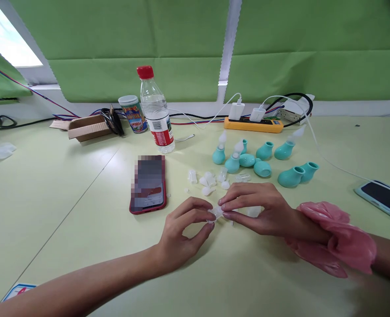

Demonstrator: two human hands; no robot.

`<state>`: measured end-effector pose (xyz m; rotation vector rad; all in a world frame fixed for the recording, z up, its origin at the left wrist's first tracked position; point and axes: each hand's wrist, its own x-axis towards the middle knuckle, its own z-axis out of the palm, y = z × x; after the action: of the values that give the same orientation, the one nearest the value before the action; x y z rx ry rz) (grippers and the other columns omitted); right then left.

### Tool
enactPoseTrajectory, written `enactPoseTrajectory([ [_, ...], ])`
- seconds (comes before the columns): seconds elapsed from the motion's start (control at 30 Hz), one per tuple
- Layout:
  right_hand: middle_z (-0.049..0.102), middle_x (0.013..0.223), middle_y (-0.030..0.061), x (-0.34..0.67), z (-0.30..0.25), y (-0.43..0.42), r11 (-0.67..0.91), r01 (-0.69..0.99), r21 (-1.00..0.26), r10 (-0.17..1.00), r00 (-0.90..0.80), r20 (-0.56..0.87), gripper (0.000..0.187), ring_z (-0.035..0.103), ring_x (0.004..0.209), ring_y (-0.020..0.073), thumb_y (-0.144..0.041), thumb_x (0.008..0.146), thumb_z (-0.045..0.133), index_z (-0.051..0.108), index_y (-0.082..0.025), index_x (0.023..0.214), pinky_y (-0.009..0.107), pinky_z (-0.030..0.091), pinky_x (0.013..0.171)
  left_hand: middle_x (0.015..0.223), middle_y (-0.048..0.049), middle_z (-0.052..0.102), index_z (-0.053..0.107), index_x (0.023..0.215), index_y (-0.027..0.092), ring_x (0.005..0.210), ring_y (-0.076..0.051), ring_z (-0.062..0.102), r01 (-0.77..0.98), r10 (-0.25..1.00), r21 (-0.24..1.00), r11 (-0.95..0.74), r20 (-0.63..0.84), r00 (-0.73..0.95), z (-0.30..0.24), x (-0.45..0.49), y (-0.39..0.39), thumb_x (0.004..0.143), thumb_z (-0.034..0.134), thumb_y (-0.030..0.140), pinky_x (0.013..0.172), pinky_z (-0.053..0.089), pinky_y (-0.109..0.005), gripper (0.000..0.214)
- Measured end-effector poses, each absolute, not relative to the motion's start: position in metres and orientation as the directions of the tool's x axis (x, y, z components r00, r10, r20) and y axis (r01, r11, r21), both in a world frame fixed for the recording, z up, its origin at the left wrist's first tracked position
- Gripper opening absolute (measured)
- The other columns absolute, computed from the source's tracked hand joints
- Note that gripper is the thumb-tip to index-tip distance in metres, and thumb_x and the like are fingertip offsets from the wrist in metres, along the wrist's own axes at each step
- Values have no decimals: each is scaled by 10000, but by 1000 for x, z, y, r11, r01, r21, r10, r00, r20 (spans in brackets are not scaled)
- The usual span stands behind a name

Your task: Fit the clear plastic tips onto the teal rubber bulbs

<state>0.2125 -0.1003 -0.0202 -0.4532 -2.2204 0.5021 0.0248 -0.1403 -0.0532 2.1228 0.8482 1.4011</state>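
Observation:
My left hand (182,233) and my right hand (261,209) meet over the pale green table (66,211), both pinching a small clear plastic piece (215,213) between their fingertips. A pink scrunchie (333,244) sits on my right wrist. Just beyond the hands lie several loose clear plastic tips (208,180). Further back stand several teal rubber bulbs (263,160), some with a clear tip fitted, such as the teal bulb at the left (219,152).
A red-cased phone (148,185) lies left of the hands. Behind it stand a water bottle (156,112), a small can (133,113) and a cardboard box (87,127). An orange power strip (253,124) with chargers sits at the back. Another phone (381,200) lies at the right.

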Motion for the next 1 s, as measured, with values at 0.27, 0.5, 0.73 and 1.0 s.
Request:
enactPoseTrajectory([
  [0.27, 646, 745, 52, 211, -20, -100, 826, 143, -545, 504, -618, 603, 69, 589, 691, 111, -105, 698, 625, 619, -145, 754, 250, 495, 624, 839, -86, 577, 588, 781, 125, 791, -149, 580, 258, 698, 649, -716, 649, 304, -53, 24, -141, 691, 575, 16, 674, 505, -267, 142],
  [0.5, 636, 739, 55, 210, -23, -100, 880, 180, -440, 451, -607, 654, 68, 572, 697, 120, -96, 712, 602, 598, -154, 748, 272, 494, 635, 846, -82, 576, 593, 797, 130, 788, -141, 577, 263, 702, 651, -712, 649, 293, -54, 25, -140, 701, 574, 22, 664, 508, -259, 145],
  [0.73, 637, 790, 49, 216, -34, -99, 958, 276, -78, 251, -677, 692, 164, 547, 756, 142, -108, 706, 596, 560, -173, 852, 288, 500, 644, 843, -80, 578, 603, 808, 137, 787, -139, 577, 263, 730, 682, -682, 619, 289, -56, 25, -141, 715, 565, 42, 648, 533, -252, 138],
  [1.0, 641, 775, 33, 215, -26, -100, 943, 324, 76, 201, -738, 644, 99, 563, 729, 147, -134, 747, 550, 560, -191, 828, 277, 502, 612, 846, -80, 582, 607, 817, 144, 789, -140, 580, 286, 735, 678, -678, 610, 296, -55, 25, -141, 719, 568, 59, 663, 534, -259, 135],
])
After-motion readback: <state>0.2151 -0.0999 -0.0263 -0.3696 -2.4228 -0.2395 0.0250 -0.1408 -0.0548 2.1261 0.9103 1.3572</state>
